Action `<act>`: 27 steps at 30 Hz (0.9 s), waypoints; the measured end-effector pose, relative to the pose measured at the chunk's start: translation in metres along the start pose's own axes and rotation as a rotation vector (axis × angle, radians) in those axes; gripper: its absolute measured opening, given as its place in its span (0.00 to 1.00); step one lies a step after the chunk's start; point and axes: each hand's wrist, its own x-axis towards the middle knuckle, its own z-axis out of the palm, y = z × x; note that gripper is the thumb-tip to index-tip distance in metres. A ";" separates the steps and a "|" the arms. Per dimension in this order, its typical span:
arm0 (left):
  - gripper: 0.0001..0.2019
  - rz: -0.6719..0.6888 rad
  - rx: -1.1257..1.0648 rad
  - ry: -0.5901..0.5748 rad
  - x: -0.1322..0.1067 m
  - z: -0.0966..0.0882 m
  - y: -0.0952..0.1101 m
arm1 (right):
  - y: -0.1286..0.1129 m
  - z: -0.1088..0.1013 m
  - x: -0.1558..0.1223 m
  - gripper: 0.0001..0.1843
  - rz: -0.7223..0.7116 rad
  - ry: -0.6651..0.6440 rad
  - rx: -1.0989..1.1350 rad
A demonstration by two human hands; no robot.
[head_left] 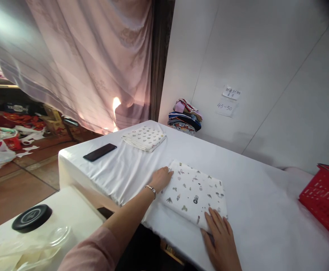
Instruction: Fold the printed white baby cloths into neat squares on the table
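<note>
A folded white cloth [194,194] with small grey and green leaf-like prints lies flat on the white-covered table [254,210]. At its left edge is my left hand [161,178], fingers bent and closed on the fabric, with a metal bracelet at the wrist. My right hand [219,235] rests at the near right corner, its fingers stretched out over the cloth and the thumb apart. Farther back, a second folded cloth [146,137] with small grey prints lies on the same table.
A black phone [100,152] lies near the table's left edge. Folded fabrics [184,116] are stacked by the wall, and a red basket [323,199] stands at right. On a lower white surface at left sits a black round lid [32,217]. A pink curtain [105,56] hangs behind.
</note>
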 end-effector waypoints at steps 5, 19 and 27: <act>0.19 -0.002 -0.003 -0.021 0.002 0.004 -0.003 | 0.000 0.000 0.000 0.25 -0.010 0.005 -0.007; 0.21 0.025 -0.047 -0.040 0.014 0.001 -0.003 | 0.003 0.004 0.000 0.25 -0.016 0.025 -0.002; 0.22 -0.014 -0.033 -0.049 0.025 -0.001 0.004 | 0.007 0.008 -0.001 0.25 -0.059 0.062 -0.034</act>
